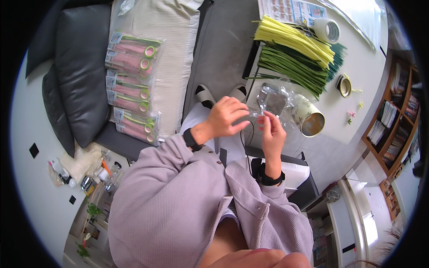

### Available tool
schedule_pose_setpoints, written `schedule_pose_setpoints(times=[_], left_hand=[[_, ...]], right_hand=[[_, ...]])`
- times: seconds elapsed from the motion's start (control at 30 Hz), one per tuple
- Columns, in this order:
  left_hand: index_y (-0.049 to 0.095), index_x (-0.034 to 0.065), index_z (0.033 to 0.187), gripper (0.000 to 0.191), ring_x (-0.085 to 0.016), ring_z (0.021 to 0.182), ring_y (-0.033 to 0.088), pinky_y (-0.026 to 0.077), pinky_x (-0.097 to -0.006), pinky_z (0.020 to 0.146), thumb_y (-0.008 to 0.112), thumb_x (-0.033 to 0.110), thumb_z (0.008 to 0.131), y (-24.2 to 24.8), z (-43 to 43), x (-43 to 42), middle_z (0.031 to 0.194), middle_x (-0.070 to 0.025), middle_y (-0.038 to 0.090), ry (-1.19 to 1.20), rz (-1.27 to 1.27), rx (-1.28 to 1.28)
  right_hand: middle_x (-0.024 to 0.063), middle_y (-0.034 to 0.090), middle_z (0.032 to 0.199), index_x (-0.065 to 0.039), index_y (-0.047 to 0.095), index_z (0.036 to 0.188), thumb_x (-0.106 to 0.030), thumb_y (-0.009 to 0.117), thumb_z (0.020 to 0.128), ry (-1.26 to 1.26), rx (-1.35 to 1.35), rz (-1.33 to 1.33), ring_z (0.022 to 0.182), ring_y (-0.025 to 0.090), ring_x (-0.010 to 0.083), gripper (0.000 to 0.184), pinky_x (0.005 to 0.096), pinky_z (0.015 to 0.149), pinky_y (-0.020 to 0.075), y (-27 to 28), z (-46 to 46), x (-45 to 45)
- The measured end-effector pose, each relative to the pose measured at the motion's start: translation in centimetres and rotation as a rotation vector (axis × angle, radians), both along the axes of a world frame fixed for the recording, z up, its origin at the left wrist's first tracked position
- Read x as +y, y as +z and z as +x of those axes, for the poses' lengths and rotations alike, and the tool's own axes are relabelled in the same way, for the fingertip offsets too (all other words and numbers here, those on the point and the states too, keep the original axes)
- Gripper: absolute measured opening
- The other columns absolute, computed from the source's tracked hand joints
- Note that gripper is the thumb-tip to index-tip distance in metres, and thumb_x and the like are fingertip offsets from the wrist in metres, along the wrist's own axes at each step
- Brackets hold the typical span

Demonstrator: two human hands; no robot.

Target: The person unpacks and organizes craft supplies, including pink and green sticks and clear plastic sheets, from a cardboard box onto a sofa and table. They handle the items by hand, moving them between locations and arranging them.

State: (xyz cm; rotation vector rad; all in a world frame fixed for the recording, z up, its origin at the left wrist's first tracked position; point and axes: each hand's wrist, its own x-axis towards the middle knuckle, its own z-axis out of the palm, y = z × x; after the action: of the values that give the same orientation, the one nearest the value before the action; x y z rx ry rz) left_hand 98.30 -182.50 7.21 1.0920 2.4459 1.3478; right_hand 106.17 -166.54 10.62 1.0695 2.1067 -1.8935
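Note:
My right hand pinches the near edge of a clear plastic bag at the table's edge. Palm down, my left hand is just to the left of it, fingers spread; whether its fingertips touch the film I cannot tell. Beyond the bag lie a bundle of green pipe cleaners and one of yellow pipe cleaners, with darker green ones partly beneath. A patterned cylindrical container lies beside the bag. Filled clear packets with pink and green stems and green tape rolls are on the sofa at left.
On the white table stand a roll of clear tape, a small round tin and small pink and yellow pieces. A printed sheet lies at the far end. Dark cushions line the sofa; a cable hangs near my knees.

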Motion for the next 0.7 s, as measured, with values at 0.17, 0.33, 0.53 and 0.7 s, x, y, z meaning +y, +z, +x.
schedule_pose_setpoints(times=[0.17,0.33,0.53,0.7], left_hand=[[0.063,0.0059,0.08,0.013,-0.023,0.073,0.058,0.048,-0.0321,0.063,0.069,0.013,0.07,-0.7,-0.1,-7.9,0.08,-0.0051,0.063,0.378,-0.033,-0.172],[0.063,0.0033,0.082,0.008,-0.022,0.071,0.059,0.048,-0.031,0.064,0.065,0.007,0.075,-2.5,1.7,-16.1,0.079,-0.0073,0.063,0.6,-0.106,-0.308],[0.062,0.0039,0.081,0.008,-0.022,0.07,0.059,0.047,-0.0312,0.06,0.062,0.011,0.078,-5.3,5.1,-27.0,0.078,-0.0071,0.062,0.85,-0.193,-0.386],[0.063,0.003,0.082,0.01,-0.025,0.066,0.059,0.046,-0.032,0.059,0.061,0.012,0.079,-7.9,7.2,-37.1,0.079,-0.0103,0.062,1.126,-0.187,-0.583]], right_hand=[[0.01,0.066,0.087,0.0,0.059,0.105,-0.005,0.052,0.089,0.298,-0.005,0.02,0.078,0.063,0.0122,0.019,0.0222,0.064,0.0494,0.5,-2.0,-5.9],[0.0098,0.067,0.084,0.0,0.059,0.105,-0.008,0.052,0.09,0.442,-0.02,-0.019,0.077,0.062,0.0106,0.019,0.0217,0.067,0.0487,-0.4,-4.6,-13.0],[0.0122,0.066,0.082,0.001,0.059,0.104,-0.011,0.055,0.088,0.672,-0.008,0.116,0.075,0.064,0.0145,0.02,0.0243,0.067,0.049,-3.5,-7.9,-22.4],[0.0129,0.065,0.081,-0.002,0.059,0.104,-0.013,0.061,0.082,0.896,0.179,0.368,0.075,0.064,0.0237,0.025,0.0295,0.07,0.0494,-8.8,-13.0,-30.2]])
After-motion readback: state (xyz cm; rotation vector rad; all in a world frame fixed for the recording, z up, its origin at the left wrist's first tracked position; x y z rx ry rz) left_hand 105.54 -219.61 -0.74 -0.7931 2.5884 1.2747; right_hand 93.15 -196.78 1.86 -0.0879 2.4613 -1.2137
